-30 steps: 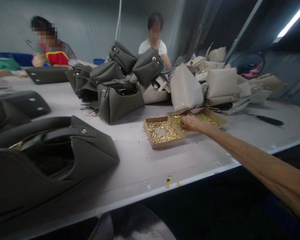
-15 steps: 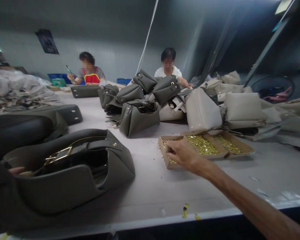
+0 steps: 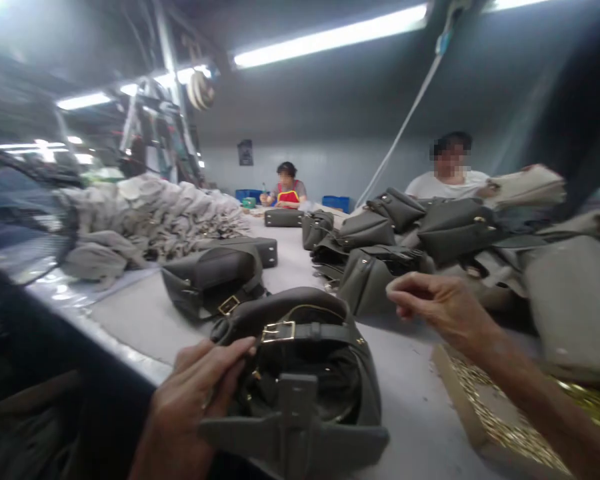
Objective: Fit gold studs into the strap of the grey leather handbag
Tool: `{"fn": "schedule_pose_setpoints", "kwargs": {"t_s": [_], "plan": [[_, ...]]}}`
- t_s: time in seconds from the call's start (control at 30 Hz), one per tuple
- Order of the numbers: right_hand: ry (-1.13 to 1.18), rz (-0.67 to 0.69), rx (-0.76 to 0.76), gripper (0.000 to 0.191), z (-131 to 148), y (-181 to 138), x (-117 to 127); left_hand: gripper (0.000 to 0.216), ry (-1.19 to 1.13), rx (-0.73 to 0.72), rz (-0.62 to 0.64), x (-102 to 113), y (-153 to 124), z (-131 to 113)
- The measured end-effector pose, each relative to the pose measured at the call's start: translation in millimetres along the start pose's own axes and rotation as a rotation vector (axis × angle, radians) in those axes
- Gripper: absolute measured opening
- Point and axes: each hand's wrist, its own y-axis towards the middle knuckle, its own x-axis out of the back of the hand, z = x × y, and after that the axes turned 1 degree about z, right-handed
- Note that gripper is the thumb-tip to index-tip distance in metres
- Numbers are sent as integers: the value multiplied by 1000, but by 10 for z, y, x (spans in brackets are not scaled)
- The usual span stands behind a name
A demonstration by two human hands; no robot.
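A dark olive handbag (image 3: 305,373) with a gold buckle on its strap lies open-side up on the grey table (image 3: 410,380) right in front of me. My left hand (image 3: 200,387) grips the bag's near left rim. My right hand (image 3: 440,303) hovers above the table to the right of the bag, fingers curled and pinched together; whatever small thing may be in them is too blurred to tell. Below that arm sits a cardboard tray of small gold metal pieces (image 3: 485,413).
Another dark bag (image 3: 215,280) lies behind mine, and a heap of dark bags (image 3: 395,233) and beige bags (image 3: 570,307) fills the right. A pile of grey fabric pieces (image 3: 145,213) lies at left. Two people (image 3: 447,173) sit at the far side.
My view swung left and up. My right hand left the tray of gold pieces and rose toward the bag. My left hand came into view gripping the bag's rim.
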Motion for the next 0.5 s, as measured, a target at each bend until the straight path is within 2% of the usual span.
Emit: {"fn": "schedule_pose_setpoints", "kwargs": {"t_s": [0.13, 0.2, 0.27, 0.33, 0.4, 0.5], "plan": [[155, 23, 220, 23, 759, 255, -276, 27, 36, 90, -8, -3, 31, -31], [284, 120, 287, 16, 1089, 238, -495, 29, -4, 192, -45, -18, 43, -87], [414, 274, 326, 9, 1303, 179, -724, 26, -75, 322, -87, -19, 59, -151], [493, 431, 347, 4, 1381, 116, -930, 21, -149, 450, -135, -6, 78, -204], [529, 541, 342, 4, 1348, 71, -1093, 19, -206, 530, -175, 12, 93, -234], [538, 569, 310, 8, 1200, 36, -1249, 18, -278, 577, -195, 24, 101, -234]]}}
